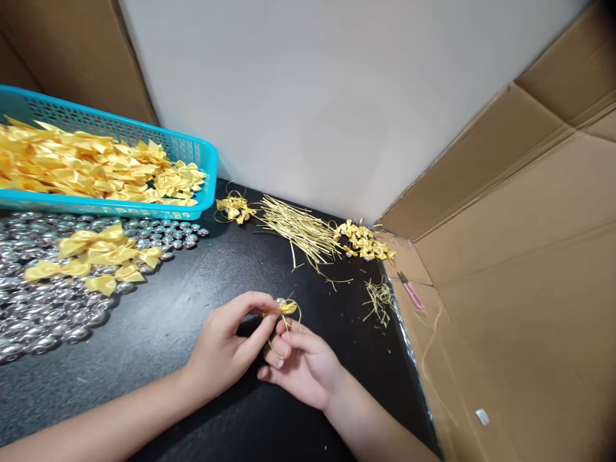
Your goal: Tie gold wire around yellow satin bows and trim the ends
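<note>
Between thumb and forefinger, my left hand (pixel 224 343) pinches a small yellow ribbon bow (pixel 287 308) with a shiny silver bead at its top. Close on its right, my right hand (pixel 308 369) has its thumb and fingers closed on a thin gold cord (pixel 274 346) that loops round the bow. Both hands are over the black table (pixel 216 276). The back of the bow and the exact crossing of the cord are hidden by the fingers.
A turquoise basket (pixel 209 183) full of yellow bows stands back left. Silver beads (pixel 52 308) spread before it, with loose bows (pixel 103 250) on top. Behind my hands lie cut gold cords (pixel 298 228), finished bows (pixel 363 240), cord scraps (pixel 380 298) and pink-handled snips (pixel 412 295).
</note>
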Demonstrator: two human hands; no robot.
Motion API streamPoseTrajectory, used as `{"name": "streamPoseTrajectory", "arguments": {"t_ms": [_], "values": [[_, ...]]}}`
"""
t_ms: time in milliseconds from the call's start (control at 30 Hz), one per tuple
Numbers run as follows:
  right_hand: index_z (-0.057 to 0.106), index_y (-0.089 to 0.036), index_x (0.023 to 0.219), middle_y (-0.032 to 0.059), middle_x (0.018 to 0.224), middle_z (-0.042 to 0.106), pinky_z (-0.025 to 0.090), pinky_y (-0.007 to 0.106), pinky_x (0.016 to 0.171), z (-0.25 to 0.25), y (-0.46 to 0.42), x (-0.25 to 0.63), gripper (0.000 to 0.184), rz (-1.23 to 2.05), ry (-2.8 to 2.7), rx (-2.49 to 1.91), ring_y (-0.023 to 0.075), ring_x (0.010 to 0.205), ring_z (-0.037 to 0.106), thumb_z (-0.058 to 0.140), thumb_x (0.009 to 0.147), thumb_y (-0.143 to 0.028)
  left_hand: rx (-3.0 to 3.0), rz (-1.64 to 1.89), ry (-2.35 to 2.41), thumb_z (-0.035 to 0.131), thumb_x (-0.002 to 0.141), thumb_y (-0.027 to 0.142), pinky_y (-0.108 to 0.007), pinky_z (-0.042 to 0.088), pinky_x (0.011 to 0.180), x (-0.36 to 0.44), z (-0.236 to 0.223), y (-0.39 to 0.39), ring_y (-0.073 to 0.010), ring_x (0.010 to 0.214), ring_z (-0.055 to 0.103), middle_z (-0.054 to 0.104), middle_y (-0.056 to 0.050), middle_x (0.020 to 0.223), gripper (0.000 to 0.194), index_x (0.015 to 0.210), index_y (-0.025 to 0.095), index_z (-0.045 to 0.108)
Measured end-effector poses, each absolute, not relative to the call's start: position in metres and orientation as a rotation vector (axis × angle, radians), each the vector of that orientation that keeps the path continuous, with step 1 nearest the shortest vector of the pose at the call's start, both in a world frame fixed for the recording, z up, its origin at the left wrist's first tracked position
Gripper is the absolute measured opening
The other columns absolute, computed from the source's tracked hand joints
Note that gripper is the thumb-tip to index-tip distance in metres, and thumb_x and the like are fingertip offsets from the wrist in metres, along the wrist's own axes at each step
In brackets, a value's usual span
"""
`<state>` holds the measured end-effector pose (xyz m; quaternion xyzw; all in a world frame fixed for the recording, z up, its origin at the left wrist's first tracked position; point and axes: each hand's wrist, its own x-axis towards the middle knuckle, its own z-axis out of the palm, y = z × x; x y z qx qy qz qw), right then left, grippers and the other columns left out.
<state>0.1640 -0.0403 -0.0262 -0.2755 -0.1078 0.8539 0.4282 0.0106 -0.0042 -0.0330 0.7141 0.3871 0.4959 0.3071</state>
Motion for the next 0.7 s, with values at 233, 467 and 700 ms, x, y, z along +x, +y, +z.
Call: {"name": "streamPoseTrajectory", "arguments": {"t_ms": [233, 467, 700], "values": [[0.068, -0.018, 0.078, -0.0083, 0.050, 0.054, 0.047, 0.025, 0.064, -0.023, -0.046, 0.154, 0.036, 1.921, -0.173, -0.809, 0.0054, 0.048, 0.041, 0.093, 0.054, -0.029, 1.854, 1.308, 1.028, 0.057, 0.086, 0.010, -0.015, 0.055, 0.070, 0.013, -0.031, -0.006, -0.0096, 0.074, 0.068, 0.067, 0.004, 0.081, 0.014, 0.092, 0.023, 0.059], [0.064, -0.015, 0.069, -0.0077, 0.048, 0.051, 0.042, 0.022, 0.061, -0.017, -0.049, 0.142, 0.047, 1.696, -0.192, -0.979, 0.0044, 0.048, 0.039, 0.095, 0.047, -0.043, 1.905, 1.337, 1.004, 0.058, 0.086, 0.010, -0.015, 0.054, 0.069, 0.014, -0.032, -0.008, -0.0092, 0.072, 0.067, 0.066, 0.004, 0.081, 0.014, 0.093, 0.023, 0.058], [0.051, -0.016, 0.055, -0.0048, 0.051, 0.049, 0.033, 0.020, 0.058, -0.015, -0.048, 0.140, 0.052, 1.482, -0.325, -1.076, 0.0069, 0.055, 0.042, 0.092, 0.050, -0.047, 2.075, 1.372, 0.899, 0.057, 0.086, 0.008, -0.015, 0.052, 0.069, 0.015, -0.025, -0.008, -0.0090, 0.071, 0.066, 0.067, 0.004, 0.080, 0.016, 0.093, 0.022, 0.057]]}}
